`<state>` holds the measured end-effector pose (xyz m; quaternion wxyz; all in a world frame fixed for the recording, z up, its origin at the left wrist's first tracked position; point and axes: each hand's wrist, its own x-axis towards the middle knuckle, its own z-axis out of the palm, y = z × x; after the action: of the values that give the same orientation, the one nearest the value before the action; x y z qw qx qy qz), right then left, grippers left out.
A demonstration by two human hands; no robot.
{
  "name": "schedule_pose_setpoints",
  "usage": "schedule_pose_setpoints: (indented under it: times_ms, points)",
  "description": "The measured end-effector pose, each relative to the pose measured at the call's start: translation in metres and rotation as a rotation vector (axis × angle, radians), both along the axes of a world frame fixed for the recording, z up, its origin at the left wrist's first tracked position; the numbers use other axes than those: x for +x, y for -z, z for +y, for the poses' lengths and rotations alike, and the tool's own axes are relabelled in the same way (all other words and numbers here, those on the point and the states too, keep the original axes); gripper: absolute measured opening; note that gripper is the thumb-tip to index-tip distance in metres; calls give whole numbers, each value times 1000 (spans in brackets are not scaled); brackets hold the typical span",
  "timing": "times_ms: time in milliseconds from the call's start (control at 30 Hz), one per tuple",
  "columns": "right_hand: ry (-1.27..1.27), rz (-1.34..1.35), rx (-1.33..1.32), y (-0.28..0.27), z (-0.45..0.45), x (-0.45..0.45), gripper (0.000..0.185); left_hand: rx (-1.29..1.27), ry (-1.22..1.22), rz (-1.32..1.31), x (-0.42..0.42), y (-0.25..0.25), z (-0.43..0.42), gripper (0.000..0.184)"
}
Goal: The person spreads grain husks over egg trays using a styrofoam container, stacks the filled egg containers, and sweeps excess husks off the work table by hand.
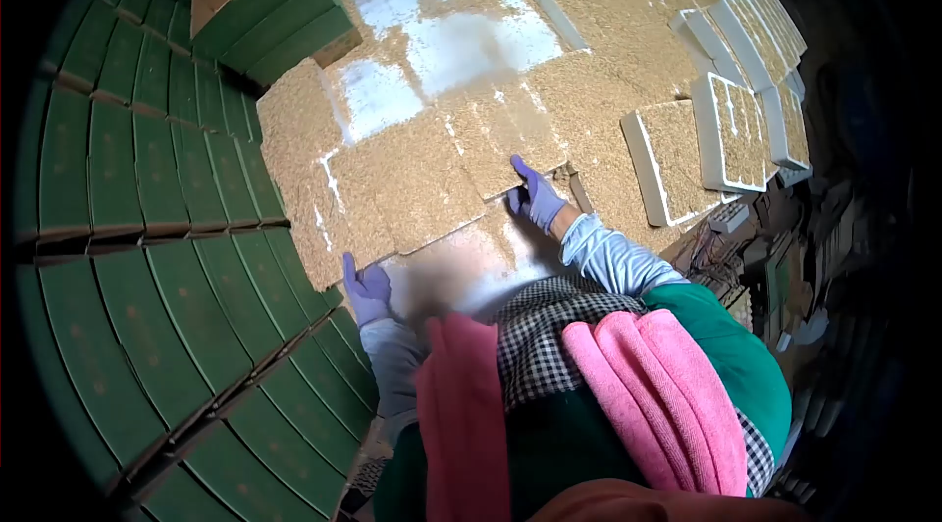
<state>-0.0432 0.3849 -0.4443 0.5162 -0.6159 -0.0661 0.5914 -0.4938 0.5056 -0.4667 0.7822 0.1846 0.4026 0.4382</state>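
Note:
My left hand (pixel 367 293), in a purple glove, is at the near left edge of a layer of tan, grain-like material (pixel 392 183), one finger raised and the others curled at the edge. My right hand (pixel 537 198), also gloved, holds the near right edge, thumb on top and fingers partly hidden below. Between the hands, the layer looks like tan-covered slabs or filled trays side by side, with thin white streaks. A small dark gap (pixel 567 174) shows beside my right hand.
Green boxes (pixel 147 326) are stacked in rows along the left, with more green boxes (pixel 280 17) at the back left. White trays of tan grains (pixel 731 134) lean together at the right. Bare whitish table surface (pixel 471 51) shows at the back. Clutter (pixel 756 257) lies lower right.

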Motion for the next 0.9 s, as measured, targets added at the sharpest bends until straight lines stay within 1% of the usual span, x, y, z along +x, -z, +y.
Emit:
schedule_pose_setpoints:
  times_ms: [33, 67, 100, 133, 167, 200, 233, 267, 333, 400, 433, 500, 533, 567, 600, 633, 667, 700, 733, 767, 800, 833, 867, 900]
  points:
    - [159, 264, -58, -50, 16, -11, 39, -123, 235, -491, -1, -42, 0, 38]
    - [353, 506, -133, -106, 33, -23, 55, -195, 98, -289, 23, -94, -4, 45]
    - [315, 379, -115, -113, 41, -25, 52, -257, -41, -81, 45, -125, -10, 54]
    - [351, 384, -108, -137, 49, -28, 37, -353, -42, -82, 36, -119, -8, 48]
    - [388, 389, -98, -157, 56, -30, 31, -451, -49, -84, 28, -113, -7, 43]
    - [293, 323, 127, -88, 60, -21, 31, -125, -77, 133, 43, -116, -12, 35]
    - [251, 246, 212, -67, 61, -15, 34, -35, -110, 148, 45, -114, -11, 28]
    - [194, 121, 295, -59, 58, -13, 39, -16, -138, 98, 38, -107, -11, 37]
    - [137, -28, 438, -62, 49, -13, 54, 12, -166, 36, 30, -100, -13, 73]
    - [411, 668, 381, -190, 38, -15, 60, 64, -220, -22, 30, -105, -22, 64]
    - [386, 740, 442, -196, 22, -6, 60, 33, -218, -28, 38, -130, -27, 60]
    - [486, 783, 469, -234, -5, 11, 55, -28, -216, -40, 55, -184, -38, 54]
    - [491, 752, 543, -240, -24, 25, 51, -13, -231, -42, 57, -198, -42, 56]
    - [496, 761, 614, -250, -49, 42, 52, 4, -248, -44, 58, -206, -45, 57]
    - [503, 706, 651, -272, -74, 59, 55, 97, -243, 78, 58, -210, -47, 58]
    - [492, 642, 670, -294, -100, 78, 56, 93, -180, 65, 74, -232, -54, 58]
    - [535, 616, 648, -301, -132, 101, 57, 120, -125, 70, 92, -249, -62, 57]
    - [629, 492, 695, -298, -161, 124, 55, 147, -75, 78, 111, -260, -72, 56]
    - [641, 555, 689, -311, -187, 150, 54, 186, -8, 52, 130, -261, -80, 55]
    - [707, 430, 660, -323, -211, 168, 52, 155, 82, -25, 149, -252, -85, 52]
    - [744, 337, 617, -321, -236, 195, 51, 85, 100, -76, 191, -263, -102, 51]
    - [771, 287, 577, -324, -256, 216, 54, 12, 115, -125, 234, -274, -119, 49]
    - [769, 273, 539, -322, -272, 237, 57, 45, 257, -204, 275, -292, -141, 47]
    - [770, 261, 501, -316, -288, 258, 61, -100, 292, -325, 312, -285, -154, 49]
